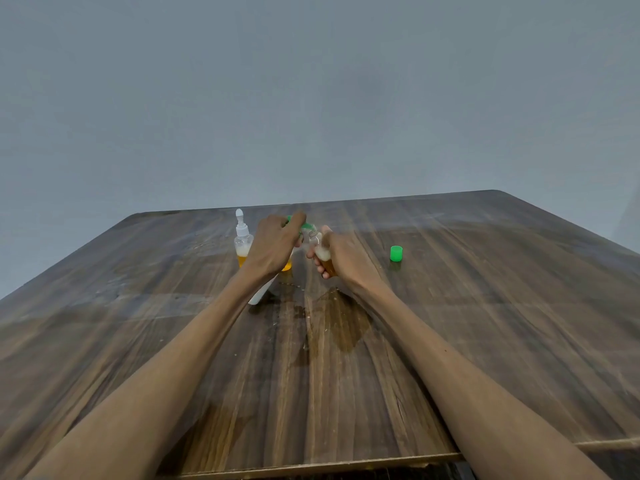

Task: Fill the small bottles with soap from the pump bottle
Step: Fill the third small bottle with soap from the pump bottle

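Two hands met over the wet table [450,341]. The right hand [341,252] gripped a small bottle [323,252], tilting its mouth toward the spout. The left hand [277,242] curled over the green pump bottle [289,263], apparently pressing. Right of them lay its removed green cap [396,253]; beyond the left hand stood a white-capped bottle [242,242].

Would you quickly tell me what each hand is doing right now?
Left hand: pressing the green pump head of the pump bottle.
Right hand: gripping a small bottle at the spout.
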